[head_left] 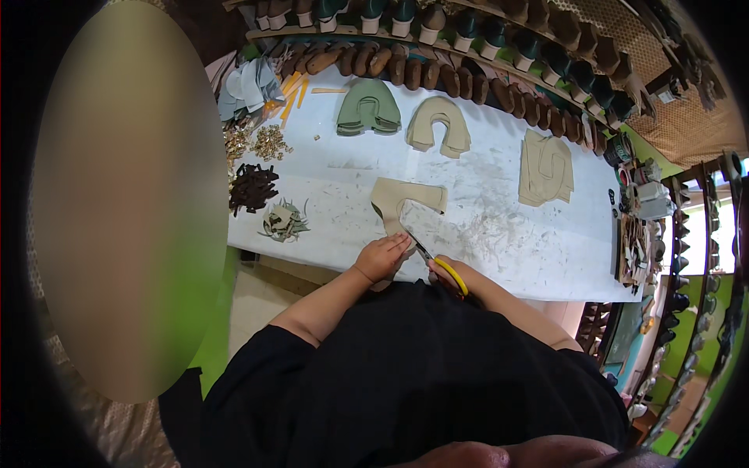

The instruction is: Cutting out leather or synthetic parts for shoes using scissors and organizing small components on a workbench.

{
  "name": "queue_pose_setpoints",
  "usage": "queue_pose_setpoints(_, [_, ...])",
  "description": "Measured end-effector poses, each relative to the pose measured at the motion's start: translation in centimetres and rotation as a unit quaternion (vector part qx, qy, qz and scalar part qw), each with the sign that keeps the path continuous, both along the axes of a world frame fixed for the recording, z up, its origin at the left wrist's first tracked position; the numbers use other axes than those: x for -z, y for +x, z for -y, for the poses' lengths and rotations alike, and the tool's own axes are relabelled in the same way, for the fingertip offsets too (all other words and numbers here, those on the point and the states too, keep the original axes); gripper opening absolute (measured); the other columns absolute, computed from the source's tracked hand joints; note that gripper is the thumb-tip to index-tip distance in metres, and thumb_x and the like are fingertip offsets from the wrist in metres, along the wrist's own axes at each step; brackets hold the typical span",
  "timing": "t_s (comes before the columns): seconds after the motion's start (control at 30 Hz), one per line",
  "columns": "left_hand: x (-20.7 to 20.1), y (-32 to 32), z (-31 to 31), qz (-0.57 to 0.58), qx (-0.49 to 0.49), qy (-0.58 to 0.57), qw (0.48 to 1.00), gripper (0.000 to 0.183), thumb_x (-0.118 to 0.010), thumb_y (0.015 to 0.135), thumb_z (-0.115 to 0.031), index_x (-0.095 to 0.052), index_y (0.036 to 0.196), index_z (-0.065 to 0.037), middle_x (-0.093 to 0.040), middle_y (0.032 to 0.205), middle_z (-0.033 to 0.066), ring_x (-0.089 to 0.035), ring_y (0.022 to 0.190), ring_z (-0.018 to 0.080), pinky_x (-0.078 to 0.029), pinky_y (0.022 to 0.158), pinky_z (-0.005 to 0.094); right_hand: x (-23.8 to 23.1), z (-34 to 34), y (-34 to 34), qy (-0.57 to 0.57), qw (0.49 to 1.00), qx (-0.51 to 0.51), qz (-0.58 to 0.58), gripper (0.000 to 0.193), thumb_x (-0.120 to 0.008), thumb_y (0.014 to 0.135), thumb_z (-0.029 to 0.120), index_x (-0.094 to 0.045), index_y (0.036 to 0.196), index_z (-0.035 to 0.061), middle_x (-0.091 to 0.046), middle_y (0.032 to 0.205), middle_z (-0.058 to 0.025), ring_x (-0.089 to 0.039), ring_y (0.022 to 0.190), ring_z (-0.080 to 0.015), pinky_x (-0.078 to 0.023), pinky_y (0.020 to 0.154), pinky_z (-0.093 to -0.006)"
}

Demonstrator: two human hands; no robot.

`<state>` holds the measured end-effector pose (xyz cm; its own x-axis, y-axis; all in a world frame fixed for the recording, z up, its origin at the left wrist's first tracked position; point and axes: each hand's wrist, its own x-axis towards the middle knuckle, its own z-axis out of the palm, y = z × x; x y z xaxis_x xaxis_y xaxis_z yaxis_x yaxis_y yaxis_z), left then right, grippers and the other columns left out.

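Note:
In front of me a curved beige leather-like piece (pixel 406 194) lies on the white table top, its lower end near the table's front edge. My left hand (pixel 380 258) is closed on that lower end, fingers pressed together. My right hand (pixel 465 279) grips scissors with yellow handles (pixel 456 275). The blades slant up and left to the edge of the piece, close to my left fingertips. How far apart they stand is too small to tell. Farther back sit a stack of green U-shaped pieces (pixel 363 109) and a beige U-shaped stack (pixel 421 132).
More beige pieces (pixel 537 168) lie at the right. On the left are gold metal bits (pixel 271 143), dark brown strips (pixel 251 189) and greenish scraps (pixel 284 221). Brown shoe lasts (pixel 429 75) and heeled shoes (pixel 491 37) line the back. A blurred patch covers the far left.

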<state>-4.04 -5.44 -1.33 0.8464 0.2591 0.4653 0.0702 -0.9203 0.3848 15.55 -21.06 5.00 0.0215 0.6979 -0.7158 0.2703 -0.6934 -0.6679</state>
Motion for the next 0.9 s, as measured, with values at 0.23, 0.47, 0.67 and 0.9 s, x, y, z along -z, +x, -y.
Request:
queue_pose_setpoints(0.23, [-0.1,-0.1,0.0,0.000,0.004,0.006,1.000,0.039,-0.071,0.076,-0.007,-0.065,0.115,-0.005,-0.068,0.115,0.0118,-0.068,0.104,0.0252,-0.056,0.084,0.0343,-1.3,0.0,-0.3,0.008,0.997,-0.048,0.052,0.063,-0.037,0.097,0.064,-0.055,0.110,0.0050,-0.066,0.090,-0.0218,-0.065,0.090,-0.0373,-0.049,0.081,-0.0404])
queue_pose_setpoints(0.47, [-0.2,0.0,-0.1,0.013,0.012,0.007,1.000,0.040,-0.071,0.076,-0.006,-0.065,0.115,-0.005,-0.069,0.114,0.0114,-0.068,0.103,0.0254,-0.056,0.084,0.0342,0.1,0.6,-0.5,0.079,0.990,-0.058,0.103,0.057,-0.041,0.098,0.058,-0.058,0.103,0.0037,-0.066,0.090,-0.0233,-0.065,0.091,-0.0399,-0.050,0.081,-0.0411])
queue_pose_setpoints(0.67, [-0.2,-0.3,0.0,0.009,0.016,0.006,1.000,0.039,-0.070,0.077,-0.006,-0.065,0.115,-0.005,-0.069,0.114,0.0117,-0.068,0.103,0.0255,-0.056,0.085,0.0347,-1.1,0.3,-0.5,0.062,0.992,-0.051,0.095,0.055,-0.045,0.098,0.057,-0.059,0.102,0.0034,-0.067,0.088,-0.0219,-0.065,0.089,-0.0369,-0.050,0.079,-0.0406])
queue_pose_setpoints(0.9, [-0.7,-0.6,0.7,-0.002,0.013,-0.002,1.000,0.038,-0.068,0.078,-0.006,-0.064,0.116,-0.004,-0.068,0.114,0.0124,-0.068,0.104,0.0263,-0.056,0.085,0.0353,-1.5,0.0,-1.0,0.040,0.995,-0.037,0.081,0.059,-0.047,0.095,0.060,-0.060,0.106,0.0035,-0.068,0.094,-0.0208,-0.066,0.092,-0.0363,-0.050,0.083,-0.0396])
